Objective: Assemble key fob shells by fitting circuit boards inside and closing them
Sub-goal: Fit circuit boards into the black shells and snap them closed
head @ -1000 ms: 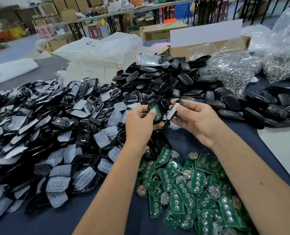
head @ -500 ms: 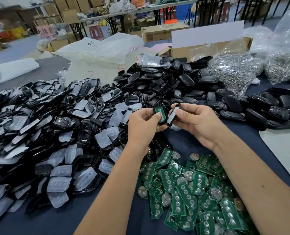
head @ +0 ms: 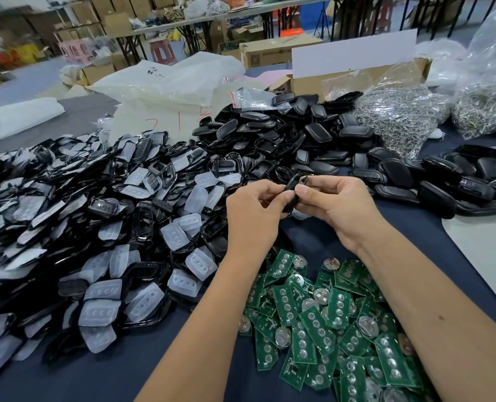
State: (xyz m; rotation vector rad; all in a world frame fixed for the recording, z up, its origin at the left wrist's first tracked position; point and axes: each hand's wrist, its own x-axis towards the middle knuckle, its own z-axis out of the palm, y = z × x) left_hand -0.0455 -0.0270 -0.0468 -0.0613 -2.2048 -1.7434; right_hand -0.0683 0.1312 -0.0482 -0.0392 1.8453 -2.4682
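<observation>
Item in hand: black key fob shell [head: 291, 189], held above the dark blue table cover [head: 458, 274], between both hands and in front of the pile of back covers [head: 299, 134].
Left hand [head: 254, 216]: fingers curled, thumb and forefinger pinching the near-left edge of the shell.
Right hand [head: 338, 210]: fingers curled, thumb tip pressing the shell's right face, forefinger over the top.
Shell state: halves look brought together; whether the seam is fully seated cannot be told, as fingers cover most of it. No green shows at the shell, so the board is judged to be inside.
Stock, left: heap of front frames with translucent button pads [head: 101, 242].
Stock, near: loose green circuit boards [head: 313, 323], several with coin cells.
Stock, far right: bags of metal key rings [head: 400, 117].
Risk, seam: uneven thumb pressure may clip one edge only and leave the other gaping.
Risk, board: a board sitting skew inside may be pinched, or may block the clips.
Risk, pad: a shifted button pad may be trapped in the joint.
Risk, grip: the glossy shell, held by its edges only, may slip and fall among the boards below.
Risk, sorting: a half-closed fob laid with finished ones would be hard to spot afterwards.
</observation>
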